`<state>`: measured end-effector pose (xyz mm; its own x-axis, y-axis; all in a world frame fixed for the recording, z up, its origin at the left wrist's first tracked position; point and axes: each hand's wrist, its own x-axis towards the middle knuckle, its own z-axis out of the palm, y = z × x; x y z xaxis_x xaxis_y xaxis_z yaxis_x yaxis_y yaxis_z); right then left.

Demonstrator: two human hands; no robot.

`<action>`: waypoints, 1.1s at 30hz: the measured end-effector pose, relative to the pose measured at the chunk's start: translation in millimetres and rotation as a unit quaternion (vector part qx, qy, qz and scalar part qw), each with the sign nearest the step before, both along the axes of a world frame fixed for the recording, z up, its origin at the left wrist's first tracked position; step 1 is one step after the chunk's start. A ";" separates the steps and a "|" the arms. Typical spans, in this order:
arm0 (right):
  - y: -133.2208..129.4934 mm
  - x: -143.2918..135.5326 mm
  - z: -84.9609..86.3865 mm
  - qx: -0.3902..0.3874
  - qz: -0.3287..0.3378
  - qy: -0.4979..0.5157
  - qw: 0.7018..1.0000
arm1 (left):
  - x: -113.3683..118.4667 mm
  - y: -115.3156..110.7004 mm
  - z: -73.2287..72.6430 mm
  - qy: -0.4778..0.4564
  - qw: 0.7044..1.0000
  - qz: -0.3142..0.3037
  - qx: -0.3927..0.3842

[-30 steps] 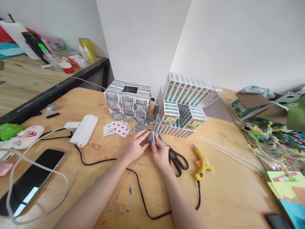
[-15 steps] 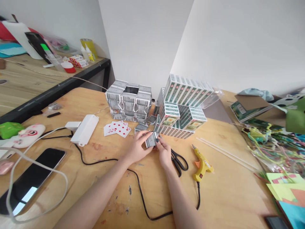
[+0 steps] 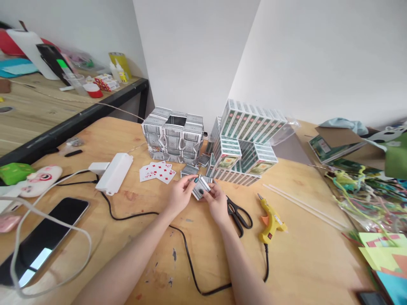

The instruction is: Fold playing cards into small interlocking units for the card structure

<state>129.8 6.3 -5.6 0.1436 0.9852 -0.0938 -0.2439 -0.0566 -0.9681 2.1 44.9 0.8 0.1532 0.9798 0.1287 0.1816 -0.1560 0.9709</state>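
Note:
Between my hands, above the table, is a small piece of folded playing cards (image 3: 199, 186) with a grey patterned back. My left hand (image 3: 182, 192) pinches its left upper edge. On the right side, my right hand (image 3: 218, 201) grips it, the thumb across its front. Just behind lie grey-backed playing cards (image 3: 188, 170), partly hidden by my left fingers. Face-up diamond cards (image 3: 157, 172) are fanned to the left. A box-like structure of folded cards (image 3: 173, 135) stands behind them. Black scissors (image 3: 240, 216) lie right of my right hand.
Stacked card boxes (image 3: 244, 144) rise at the back right. A yellow glue gun (image 3: 271, 222) lies on the right, its black cable looping across the front. Two glue sticks (image 3: 305, 205) are beyond it. A power strip (image 3: 114, 173) and a phone (image 3: 44, 241) sit left.
My fingers have shifted on the folded cards, which are now turned and tilted; my left thumb has come to the top edge. The view has moved slightly.

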 end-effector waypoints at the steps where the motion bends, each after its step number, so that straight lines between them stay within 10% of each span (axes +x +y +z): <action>1: 0.3 0.4 -1.5 0.003 -0.020 -0.004 1.000 | 0.2 -1.0 0.3 0.014 1.000 -0.008 0.012; 18: -11.0 -18.8 0.4 -0.017 0.036 -0.085 0.996 | 2.6 -3.9 7.9 0.103 0.994 0.009 0.043; 28: -9.7 -17.6 5.2 0.042 0.002 -0.115 0.992 | 5.5 -2.2 3.3 -0.080 0.986 -0.028 -0.142; 33: -9.9 -16.6 7.2 0.020 -0.039 -0.146 0.988 | 9.2 -6.2 5.3 0.025 0.998 0.017 -0.049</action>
